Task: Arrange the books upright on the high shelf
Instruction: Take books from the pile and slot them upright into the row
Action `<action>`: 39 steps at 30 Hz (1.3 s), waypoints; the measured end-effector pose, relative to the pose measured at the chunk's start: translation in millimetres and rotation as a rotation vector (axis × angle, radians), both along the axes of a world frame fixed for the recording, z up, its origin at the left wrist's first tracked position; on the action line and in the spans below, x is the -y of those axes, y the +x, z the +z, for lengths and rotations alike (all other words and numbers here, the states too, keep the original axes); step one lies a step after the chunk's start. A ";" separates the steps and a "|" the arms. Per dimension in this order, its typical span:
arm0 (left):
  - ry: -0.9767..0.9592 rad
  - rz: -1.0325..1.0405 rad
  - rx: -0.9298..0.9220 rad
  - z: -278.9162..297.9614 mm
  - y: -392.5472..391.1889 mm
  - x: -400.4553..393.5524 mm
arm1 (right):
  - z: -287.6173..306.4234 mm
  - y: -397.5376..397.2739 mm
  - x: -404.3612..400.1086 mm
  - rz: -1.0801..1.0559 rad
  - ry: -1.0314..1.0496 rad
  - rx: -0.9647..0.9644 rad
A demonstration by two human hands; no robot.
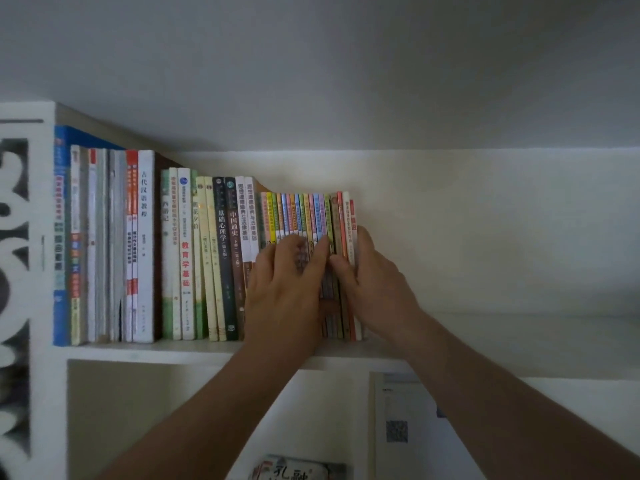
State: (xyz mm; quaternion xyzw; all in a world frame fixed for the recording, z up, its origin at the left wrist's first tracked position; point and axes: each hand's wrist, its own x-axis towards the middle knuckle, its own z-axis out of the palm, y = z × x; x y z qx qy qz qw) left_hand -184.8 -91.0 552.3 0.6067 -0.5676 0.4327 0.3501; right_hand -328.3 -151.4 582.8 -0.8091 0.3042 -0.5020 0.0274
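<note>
Both my hands are up at the right end of the book row on the high shelf (502,327). My left hand (287,282) lies flat on the spines of the thin colourful paperbacks (298,213), fingers straight, forefinger reaching up the lilac spine; it grasps nothing. My right hand (374,275) is curled round the last few books of the row, the orange-red book (341,220) among them: thumb on the spines, fingers wrapped behind the outermost cover. All the books stand upright. Left of my left hand: taller textbooks, then the big blue book (59,237) against the shelf's side wall. Right of my right hand: bare white shelf. Beneath my forearms, in the lower compartment, a blurred printed box (298,469).
</note>
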 end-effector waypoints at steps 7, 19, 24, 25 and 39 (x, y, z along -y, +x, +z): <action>0.000 -0.090 0.041 -8.8 5.3 -1.5 | 0.8 1.6 8.9 0.089 0.118 -0.038; 0.078 -0.576 -0.020 -68.0 -33.1 -43.0 | -67.5 -68.0 -55.9 -0.252 -0.225 -0.503; 0.268 -1.038 -0.143 -174.9 -121.9 -37.3 | -176.4 -191.9 -87.8 -0.348 -0.021 -0.291; 0.380 -1.085 -0.186 -199.3 -140.4 -32.3 | -201.2 -220.2 -96.5 -0.402 0.113 -0.255; 1.678 -0.874 -0.202 -463.6 -389.8 48.7 | -546.7 -525.2 -100.8 -0.897 1.295 -0.029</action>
